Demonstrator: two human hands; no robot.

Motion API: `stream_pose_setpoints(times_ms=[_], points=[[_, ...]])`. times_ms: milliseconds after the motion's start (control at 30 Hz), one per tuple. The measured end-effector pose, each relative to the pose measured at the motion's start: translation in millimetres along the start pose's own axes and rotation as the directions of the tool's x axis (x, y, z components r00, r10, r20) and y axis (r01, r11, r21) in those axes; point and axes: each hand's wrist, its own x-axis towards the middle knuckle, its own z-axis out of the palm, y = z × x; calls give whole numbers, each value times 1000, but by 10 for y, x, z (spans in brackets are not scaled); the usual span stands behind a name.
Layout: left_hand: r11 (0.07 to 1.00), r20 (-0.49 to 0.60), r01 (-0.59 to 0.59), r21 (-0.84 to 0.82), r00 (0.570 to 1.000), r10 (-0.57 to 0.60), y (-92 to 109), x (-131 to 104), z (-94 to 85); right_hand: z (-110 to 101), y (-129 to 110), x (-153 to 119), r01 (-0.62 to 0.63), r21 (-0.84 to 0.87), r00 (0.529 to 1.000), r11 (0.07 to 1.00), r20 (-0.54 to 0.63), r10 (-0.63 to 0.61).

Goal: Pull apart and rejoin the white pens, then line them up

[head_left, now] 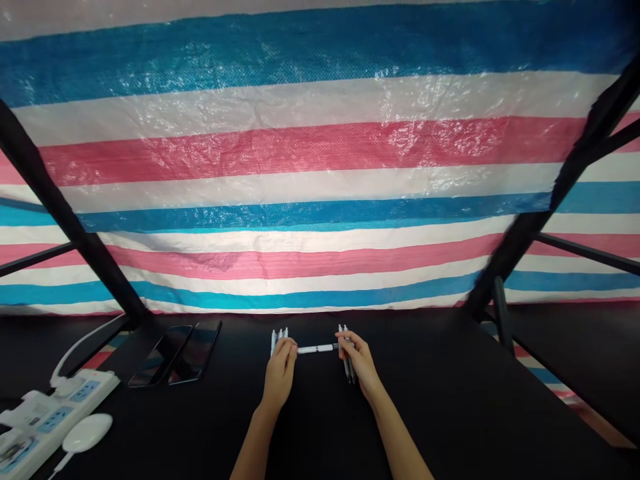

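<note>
A white pen (316,349) lies level between my two hands, just above or on the black table. My left hand (281,370) pinches its left end, fingertips pressed together. At its right end, near the dark part, the fingers of my right hand (359,360) are closed on it. Several white pens (274,339) stick out behind my left hand, their lower parts hidden by it. A few more pens (346,372) lie side by side under my right hand, with dark tips toward me.
Two dark phones, one (161,357) beside the other (195,353), lie on the black table (320,427) at left. A white power strip (55,417) and a white round charger (88,432) are nearer me. Black frame bars and a striped sheet (320,147) stand behind.
</note>
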Motion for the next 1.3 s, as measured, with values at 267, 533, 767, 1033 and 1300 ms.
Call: stream_pose_setpoints(times_ms=[267, 533, 767, 1033, 1300], points=[[996, -177, 42, -73, 983, -55, -13, 44, -59, -61, 23, 26, 21, 8, 998, 1000, -60, -20], [993, -237, 114, -21, 964, -116, -102, 49, -130, -118, -44, 24, 7, 36, 978, 999, -211, 0], [992, -216, 121, -26, 969, -124, -123, 50, -103, -127, 2, 35, -8, 43, 971, 999, -239, 18], [993, -202, 114, -19, 973, -116, -109, 47, -96, -87, 4, 17, -18, 20, 980, 1000, -199, 21], [992, -207, 120, -35, 970, -124, -79, 47, -76, -37, 30, 7, -23, 3, 989, 1000, -145, 23]])
